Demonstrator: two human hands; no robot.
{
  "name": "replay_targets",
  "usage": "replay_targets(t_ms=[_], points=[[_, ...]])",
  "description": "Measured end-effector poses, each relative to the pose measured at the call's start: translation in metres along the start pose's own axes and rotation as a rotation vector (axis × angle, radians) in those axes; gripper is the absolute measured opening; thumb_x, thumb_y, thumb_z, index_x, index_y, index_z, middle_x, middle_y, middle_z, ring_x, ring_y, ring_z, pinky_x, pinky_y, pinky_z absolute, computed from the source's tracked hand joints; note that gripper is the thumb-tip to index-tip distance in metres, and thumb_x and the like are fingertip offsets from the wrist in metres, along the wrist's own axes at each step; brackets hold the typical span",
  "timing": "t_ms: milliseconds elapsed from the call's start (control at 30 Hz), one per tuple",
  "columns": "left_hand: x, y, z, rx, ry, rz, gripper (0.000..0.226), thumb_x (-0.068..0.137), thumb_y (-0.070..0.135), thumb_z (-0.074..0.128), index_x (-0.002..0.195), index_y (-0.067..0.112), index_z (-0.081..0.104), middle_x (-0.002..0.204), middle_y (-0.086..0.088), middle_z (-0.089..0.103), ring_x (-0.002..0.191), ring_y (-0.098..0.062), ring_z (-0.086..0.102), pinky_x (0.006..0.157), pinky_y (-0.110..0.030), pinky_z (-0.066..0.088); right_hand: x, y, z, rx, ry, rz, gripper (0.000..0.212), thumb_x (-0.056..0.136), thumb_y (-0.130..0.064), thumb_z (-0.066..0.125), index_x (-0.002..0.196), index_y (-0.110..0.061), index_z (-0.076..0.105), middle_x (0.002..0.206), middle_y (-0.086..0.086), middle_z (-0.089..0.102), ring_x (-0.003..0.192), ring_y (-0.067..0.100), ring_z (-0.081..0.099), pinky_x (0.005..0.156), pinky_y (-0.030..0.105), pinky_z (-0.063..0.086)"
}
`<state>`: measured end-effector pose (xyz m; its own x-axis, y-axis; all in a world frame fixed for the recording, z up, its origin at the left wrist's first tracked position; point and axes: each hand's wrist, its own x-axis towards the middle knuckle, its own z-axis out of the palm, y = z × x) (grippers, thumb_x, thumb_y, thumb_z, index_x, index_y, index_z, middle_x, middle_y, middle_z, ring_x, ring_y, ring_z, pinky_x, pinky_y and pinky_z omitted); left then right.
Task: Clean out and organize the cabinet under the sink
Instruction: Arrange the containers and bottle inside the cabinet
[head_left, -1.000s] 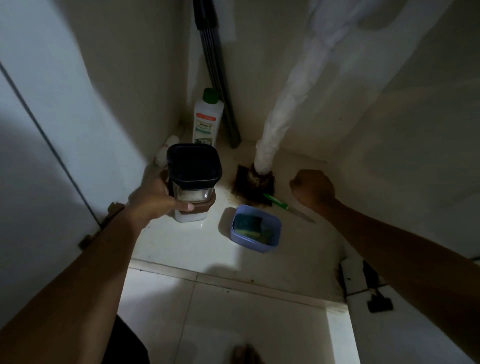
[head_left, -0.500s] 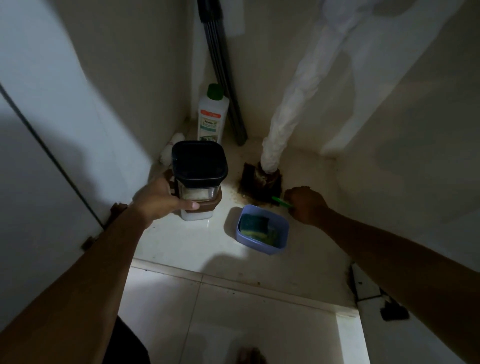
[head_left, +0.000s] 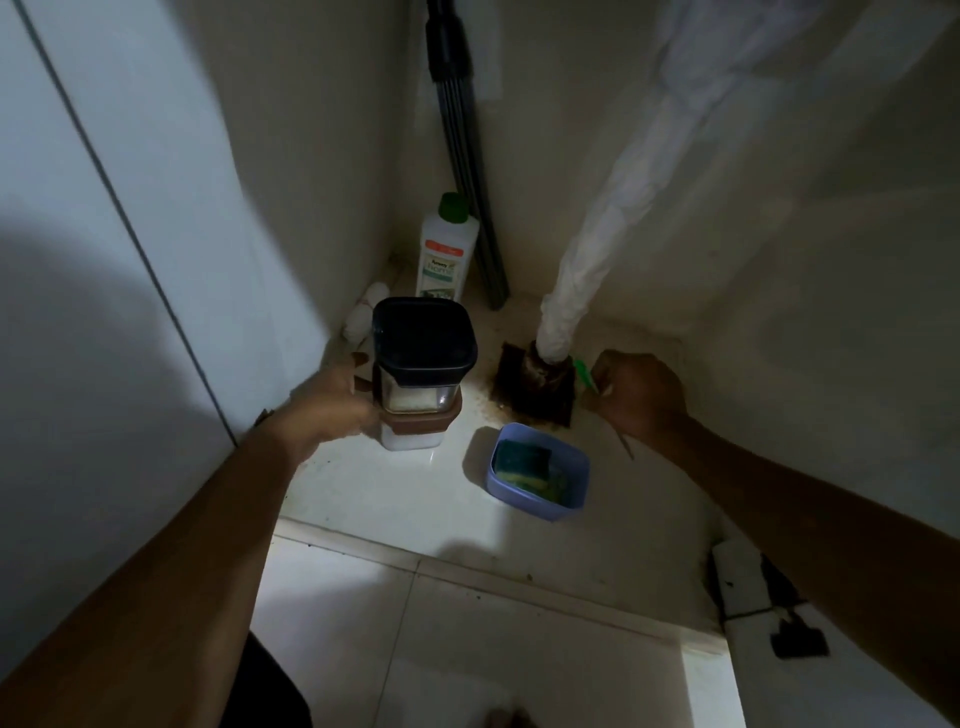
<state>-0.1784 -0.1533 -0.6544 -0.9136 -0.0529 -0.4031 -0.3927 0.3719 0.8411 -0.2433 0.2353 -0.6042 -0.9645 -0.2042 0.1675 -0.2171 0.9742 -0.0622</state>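
Observation:
Inside the dim cabinet, my left hand (head_left: 332, 402) grips a clear container with a black lid (head_left: 422, 358), which stands stacked on a white tub with a brown lid (head_left: 415, 428) on the cabinet floor. My right hand (head_left: 641, 397) holds a thin green-handled tool (head_left: 584, 378) beside the dark drain base (head_left: 537, 389) of the white wrapped pipe (head_left: 582, 280). A blue tub (head_left: 537, 475) with a green sponge (head_left: 522, 460) sits between my hands.
A white bottle with a green cap (head_left: 445, 249) stands in the back corner beside a dark ribbed hose (head_left: 467, 156). Small white objects (head_left: 363, 312) lie by the left wall. The open door (head_left: 104, 312) is at left. A hinge (head_left: 795, 639) is at the lower right.
My right hand came down onto the green-handled tool, took hold of it and lifted it off the floor. My left hand stayed on the stacked containers.

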Motion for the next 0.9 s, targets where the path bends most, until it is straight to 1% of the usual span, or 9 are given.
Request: replay_targets(t_ms=[67, 133, 267, 367, 467, 633, 733, 800, 900], points=[[-0.002, 0.001, -0.003, 0.033, 0.081, -0.045, 0.084, 0.079, 0.018, 0.081, 0.154, 0.030, 0.045, 0.140, -0.004, 0.063, 0.120, -0.031, 0.064, 0.100, -0.051, 0.061, 0.001, -0.023, -0.023, 0.055, 0.148, -0.075, 0.034, 0.074, -0.046, 0.083, 0.090, -0.019, 0.069, 0.084, -0.003, 0.075, 0.075, 0.020, 0.071, 0.067, 0.031, 0.056], [-0.006, 0.005, -0.005, 0.031, 0.189, -0.080, 0.055, 0.091, 0.009, 0.069, 0.143, 0.020, 0.054, 0.134, -0.009, 0.063, 0.108, -0.032, 0.067, 0.083, -0.041, 0.065, 0.002, -0.049, -0.046, 0.114, 0.232, -0.149, 0.034, 0.075, -0.049, 0.082, 0.092, -0.024, 0.067, 0.078, -0.009, 0.070, 0.066, 0.013, 0.066, 0.062, 0.027, 0.051], [-0.020, 0.020, -0.013, -0.142, 0.265, -0.095, 0.004, 0.086, 0.011, 0.064, 0.084, 0.008, 0.066, 0.065, -0.007, 0.064, 0.047, -0.017, 0.054, 0.043, -0.022, 0.039, -0.003, -0.099, -0.079, 0.179, 0.422, -0.355, 0.028, 0.077, -0.039, 0.077, 0.098, -0.023, 0.069, 0.082, -0.005, 0.069, 0.068, 0.018, 0.064, 0.061, 0.031, 0.054], [-0.035, 0.039, -0.014, -0.375, 0.310, 0.000, 0.010, 0.075, 0.016, 0.062, 0.066, 0.010, 0.062, 0.051, -0.003, 0.047, 0.037, -0.014, 0.037, 0.042, -0.022, 0.028, -0.008, -0.124, -0.089, 0.187, 0.562, -0.586, 0.026, 0.080, -0.031, 0.077, 0.101, -0.018, 0.071, 0.092, -0.002, 0.071, 0.073, 0.017, 0.065, 0.064, 0.029, 0.054], [-0.051, 0.058, -0.015, -0.556, 0.376, 0.213, 0.018, 0.072, 0.022, 0.060, 0.071, 0.005, 0.066, 0.050, -0.004, 0.043, 0.041, -0.016, 0.034, 0.044, -0.021, 0.026, -0.009, -0.145, -0.087, 0.163, 0.640, -0.770, 0.021, 0.082, -0.025, 0.077, 0.098, -0.012, 0.074, 0.100, 0.003, 0.075, 0.077, 0.022, 0.070, 0.064, 0.034, 0.057], [-0.069, 0.092, -0.019, -0.567, 0.123, 0.299, 0.052, 0.090, 0.049, 0.053, 0.086, 0.002, 0.076, 0.055, -0.009, 0.062, 0.036, -0.018, 0.048, 0.036, -0.017, 0.032, -0.010, -0.177, -0.079, 0.106, 0.561, -0.965, 0.025, 0.088, -0.025, 0.076, 0.105, -0.007, 0.076, 0.106, 0.011, 0.075, 0.078, 0.027, 0.072, 0.058, 0.039, 0.059], [-0.074, 0.104, -0.015, -0.528, 0.032, 0.298, 0.049, 0.096, 0.048, 0.062, 0.103, 0.003, 0.079, 0.088, -0.014, 0.079, 0.075, -0.028, 0.074, 0.067, -0.034, 0.059, -0.007, -0.190, -0.079, 0.115, 0.581, -0.998, 0.022, 0.091, -0.022, 0.075, 0.107, -0.009, 0.079, 0.107, 0.010, 0.075, 0.074, 0.024, 0.069, 0.054, 0.037, 0.057], [-0.076, 0.107, -0.013, -0.546, 0.038, 0.329, 0.030, 0.101, 0.034, 0.066, 0.103, 0.009, 0.083, 0.102, -0.018, 0.081, 0.092, -0.029, 0.077, 0.084, -0.041, 0.060, -0.005, -0.194, -0.078, 0.149, 0.608, -1.006, 0.019, 0.092, -0.018, 0.074, 0.107, -0.009, 0.080, 0.108, 0.009, 0.076, 0.080, 0.025, 0.071, 0.060, 0.039, 0.059], [-0.071, 0.108, -0.016, -0.613, 0.103, 0.342, 0.030, 0.105, 0.027, 0.064, 0.086, 0.012, 0.082, 0.073, -0.009, 0.077, 0.061, -0.019, 0.070, 0.060, -0.029, 0.058, -0.002, -0.190, -0.078, 0.258, 0.618, -0.974, 0.022, 0.096, -0.017, 0.071, 0.115, -0.009, 0.079, 0.118, 0.006, 0.076, 0.100, 0.022, 0.074, 0.077, 0.039, 0.061]])
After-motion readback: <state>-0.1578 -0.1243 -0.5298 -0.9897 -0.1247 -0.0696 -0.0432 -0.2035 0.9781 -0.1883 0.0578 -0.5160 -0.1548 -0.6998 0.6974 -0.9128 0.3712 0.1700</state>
